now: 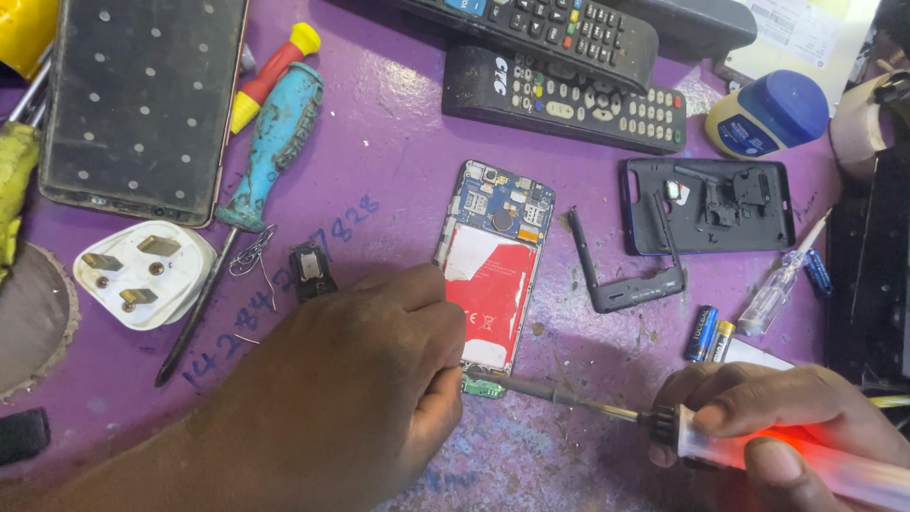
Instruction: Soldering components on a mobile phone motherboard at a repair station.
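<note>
An opened phone (495,270), back cover off, lies flat near the middle of the purple desk (398,142), circuit board and red-and-white battery exposed. The left hand (351,389) rests on the desk at the phone's lower left corner, fingers curled in against the lower edge; whether it pinches anything there cannot be told. The right hand (787,417) is closed around the clear handle of a soldering iron (664,422), which glows red inside. The iron's metal shaft runs leftward, its tip at a small green board (483,387) at the phone's bottom end, just beside the left fingers.

To the right of the phone lie a black frame strip (616,284) and the black back cover (711,204), apart from each other. Two small batteries (709,334) and a clear-handled tester screwdriver (782,284) lie near the right hand. Two remote controls (569,85) sit at the top. To the left are a blue-handled screwdriver (256,180), a white plug (142,270) and a dark tablet (142,104).
</note>
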